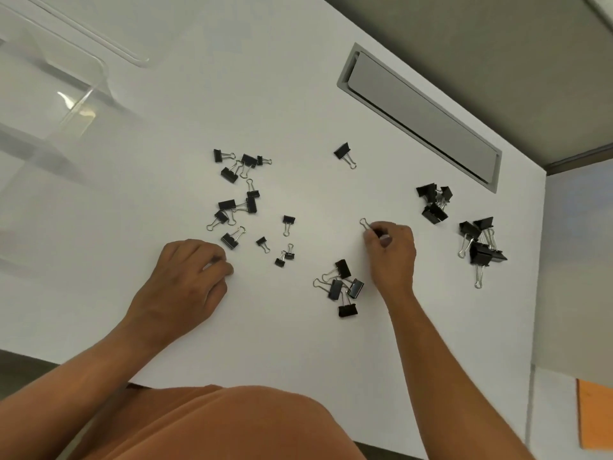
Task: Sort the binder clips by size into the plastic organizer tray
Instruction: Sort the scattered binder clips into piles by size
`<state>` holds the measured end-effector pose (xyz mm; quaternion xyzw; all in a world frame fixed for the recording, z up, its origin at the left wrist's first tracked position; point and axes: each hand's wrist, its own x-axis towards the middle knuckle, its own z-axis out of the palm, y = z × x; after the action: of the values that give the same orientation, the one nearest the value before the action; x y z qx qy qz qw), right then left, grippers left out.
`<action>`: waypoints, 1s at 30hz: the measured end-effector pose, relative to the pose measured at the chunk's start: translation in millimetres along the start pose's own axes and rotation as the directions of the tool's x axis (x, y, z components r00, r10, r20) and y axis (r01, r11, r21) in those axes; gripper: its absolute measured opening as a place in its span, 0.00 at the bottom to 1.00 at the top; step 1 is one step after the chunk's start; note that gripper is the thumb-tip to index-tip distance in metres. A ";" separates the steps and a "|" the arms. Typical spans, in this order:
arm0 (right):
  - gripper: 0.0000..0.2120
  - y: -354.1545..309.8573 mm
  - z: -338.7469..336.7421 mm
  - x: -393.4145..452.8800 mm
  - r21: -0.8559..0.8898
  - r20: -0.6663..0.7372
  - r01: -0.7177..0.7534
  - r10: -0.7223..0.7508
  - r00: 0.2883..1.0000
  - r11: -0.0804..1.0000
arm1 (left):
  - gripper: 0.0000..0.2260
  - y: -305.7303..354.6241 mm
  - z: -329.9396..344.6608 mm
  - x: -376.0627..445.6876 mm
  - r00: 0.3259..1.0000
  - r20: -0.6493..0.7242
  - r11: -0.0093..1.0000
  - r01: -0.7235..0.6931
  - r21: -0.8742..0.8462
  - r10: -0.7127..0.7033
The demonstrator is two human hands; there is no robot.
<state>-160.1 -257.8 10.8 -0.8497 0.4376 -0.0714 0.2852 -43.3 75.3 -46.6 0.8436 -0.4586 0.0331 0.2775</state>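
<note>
Squarely at centre frame: right hand [391, 250] bent over the white tabletop [298, 94], thumb and fingers pinching a black metal binder clip with silver wire handles [371, 228]; clip body mostly hidden, one wire loop sticking out toward upper left, long axis running lower right to upper left. Left hand [185, 277] at lower left of centre, knuckles up, fingers curled under against the table; something dark glimpsed at the fingertips, too blurred to tell whether anything is held.

Scattered black clips, grouped:
- loose spread of small and medium clips [237, 190] left of centre, roughly sixteen, handles pointing every which way
- cluster of four medium clips [343, 287] just below the right hand, handles mostly toward the left
- single medium clip [343, 152] alone above centre, handle pointing lower right
- tight heap of larger clips [433, 202] right of centre, about four, hard to count
- pile of the largest clips [481, 244] at far right, about four, two handles trailing downward

Clear plastic organizer tray [66, 78] at upper left of the frame, see-through walls, no clips visible inside, well apart from every cluster. Grey rectangular cable hatch [421, 117] set into the table at upper right, long axis slanting from upper left to lower right. Orange garment [215, 423] along the bottom edge; orange sheet [595, 413] at lower right.
</note>
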 end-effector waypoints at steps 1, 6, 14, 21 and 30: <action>0.06 4.2 1.9 -15.8 0.035 0.003 -0.026 0.026 1.000 0.999 | 0.09 0.0 0.5 0.2 1.000 -0.002 1.000 -0.001 -0.001 0.001; 0.06 20.5 7.5 -56.5 0.102 0.010 -0.061 0.060 0.998 0.993 | 0.09 -0.6 2.5 -1.0 1.000 -0.002 1.000 -0.010 0.007 0.010; 0.13 -14.2 9.5 7.0 -0.066 -0.036 0.248 -0.251 0.967 0.967 | 0.10 0.0 2.9 0.5 1.000 -0.002 0.999 -0.027 0.028 0.027; 0.31 -68.4 43.9 108.0 -0.316 0.358 0.563 -0.454 0.816 0.764 | 0.08 0.8 -0.1 1.5 0.999 -0.001 0.999 -0.048 0.026 0.048; 0.15 -18.3 18.6 50.7 -0.162 0.196 0.423 -0.391 0.899 0.891 | 0.07 -1.7 3.0 -0.7 0.999 -0.020 1.000 -0.030 0.007 0.030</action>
<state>-109.6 -281.4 -1.1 -0.9499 0.2301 -0.0176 0.2106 -43.0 75.1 -50.1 0.8372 -0.4683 0.0473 0.2785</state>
